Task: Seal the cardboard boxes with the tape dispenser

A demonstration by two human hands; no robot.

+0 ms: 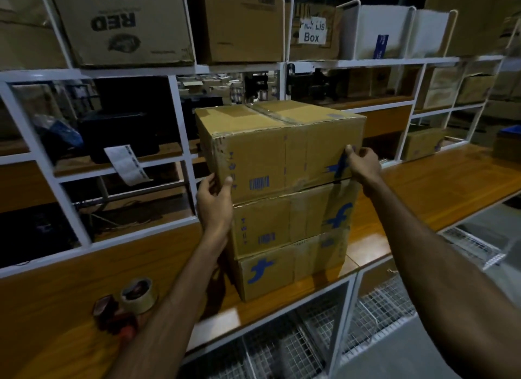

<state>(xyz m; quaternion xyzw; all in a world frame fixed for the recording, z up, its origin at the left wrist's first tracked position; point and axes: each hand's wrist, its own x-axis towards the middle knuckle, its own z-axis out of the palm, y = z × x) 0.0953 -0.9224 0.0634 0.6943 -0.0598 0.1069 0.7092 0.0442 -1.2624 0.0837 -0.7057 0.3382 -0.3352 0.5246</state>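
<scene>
Three brown cardboard boxes with blue logos stand stacked on the wooden counter (423, 192). The top box (270, 150) has tape along its top seam. My left hand (215, 201) grips its lower left corner, thumb on the front face. My right hand (363, 167) grips its lower right corner. Under it sit the middle box (284, 223) and the bottom box (282, 268). The tape dispenser (115, 316), dark red, lies on the counter at the lower left, with a roll of tape (139, 294) beside it, both apart from my hands.
White metal racking (180, 130) rises behind the counter, with large cartons (124, 23) and a "Pick List Box" (313, 31) on the top shelf. A black printer with a paper label (127, 164) sits at the left. Wire baskets (284, 347) hang below the counter edge.
</scene>
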